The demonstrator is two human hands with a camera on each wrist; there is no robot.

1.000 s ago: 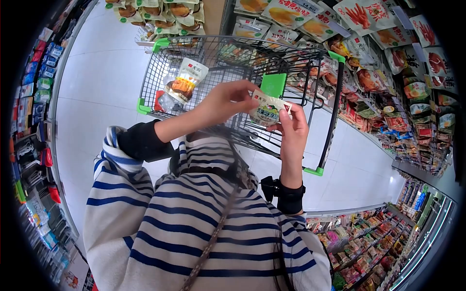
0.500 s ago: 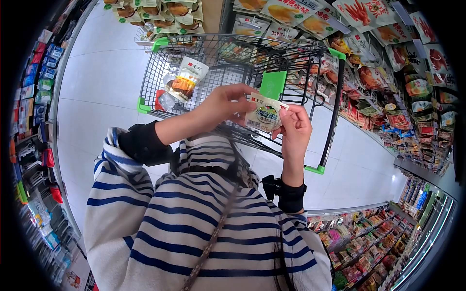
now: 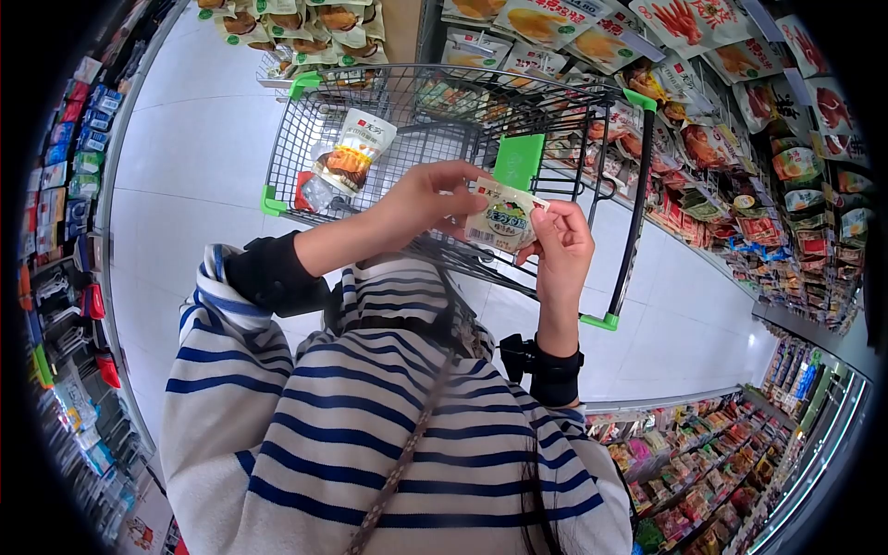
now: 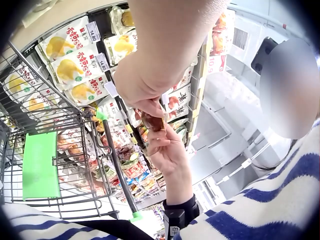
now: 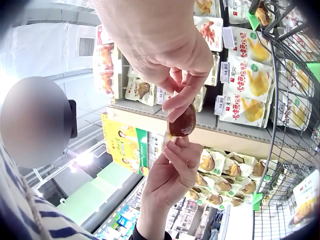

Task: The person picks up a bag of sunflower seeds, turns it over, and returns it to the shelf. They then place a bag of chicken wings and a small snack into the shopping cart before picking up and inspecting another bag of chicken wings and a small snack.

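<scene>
left hand point(image 3: 421, 199) and right hand point(image 3: 560, 245) pinch a snack packet point(image 3: 501, 219) by its ends; print unreadable.

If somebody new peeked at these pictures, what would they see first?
Probably the little snack packet right in the middle, pinched between the left hand and the right hand. Just behind it stands a wire shopping cart with green corners, holding a bag of food, and shelves of bright packets fill the right side.
</scene>
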